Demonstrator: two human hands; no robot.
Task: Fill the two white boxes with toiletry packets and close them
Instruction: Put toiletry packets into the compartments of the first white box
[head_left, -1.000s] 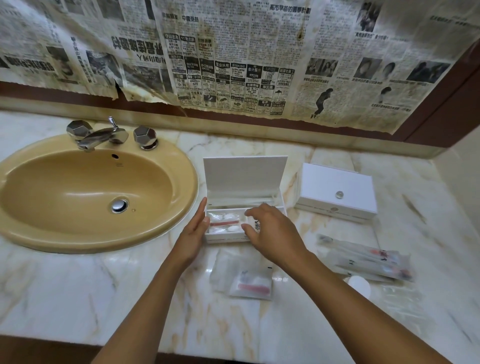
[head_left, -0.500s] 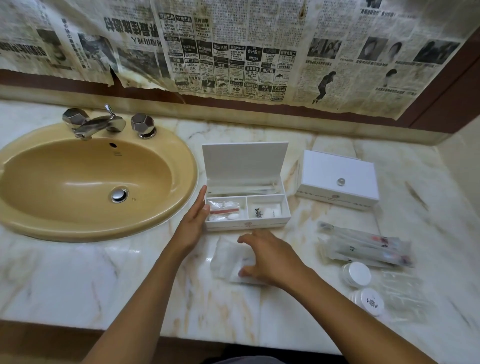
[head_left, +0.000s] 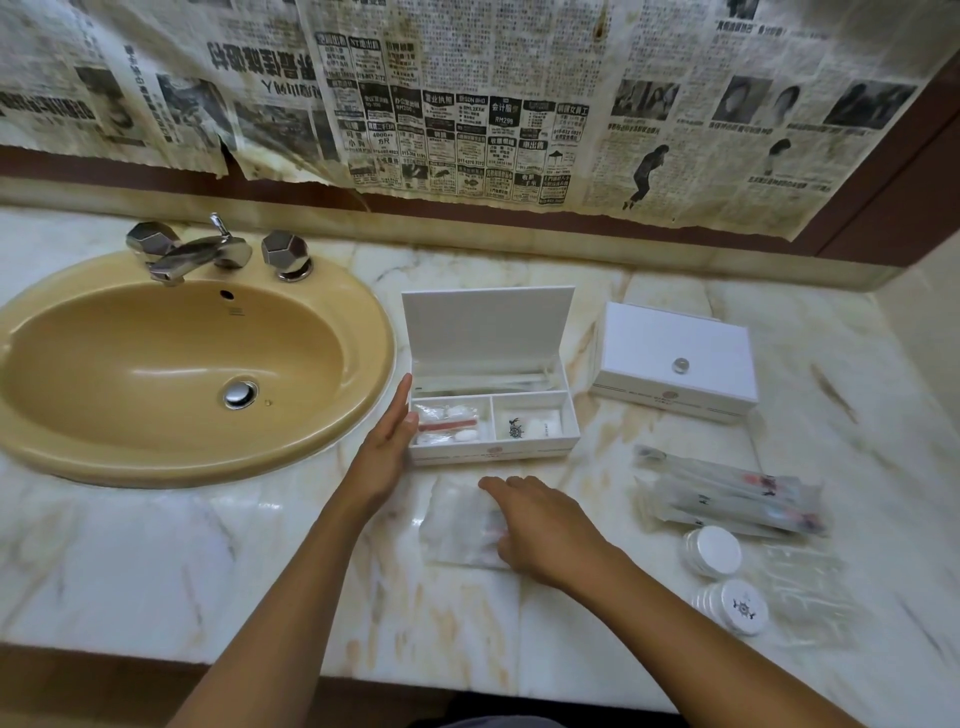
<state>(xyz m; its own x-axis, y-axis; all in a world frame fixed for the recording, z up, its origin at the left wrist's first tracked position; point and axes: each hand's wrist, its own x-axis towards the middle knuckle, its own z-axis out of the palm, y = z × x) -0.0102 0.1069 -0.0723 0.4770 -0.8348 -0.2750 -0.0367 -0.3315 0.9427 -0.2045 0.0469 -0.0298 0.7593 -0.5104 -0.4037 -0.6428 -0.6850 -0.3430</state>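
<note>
Dim, warm, even light; soft glare sits on the worktop (head_left: 156, 545) left of the left hand (head_left: 387, 447). Packets right of the right hand (head_left: 540, 525) look blurred. Wide-angle bending curves the edges.

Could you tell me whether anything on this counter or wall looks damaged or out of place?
Yes: the newspaper covering the wall is stained, with a torn, ragged lower edge above the tap. The open box and closed box look tidy.
</note>
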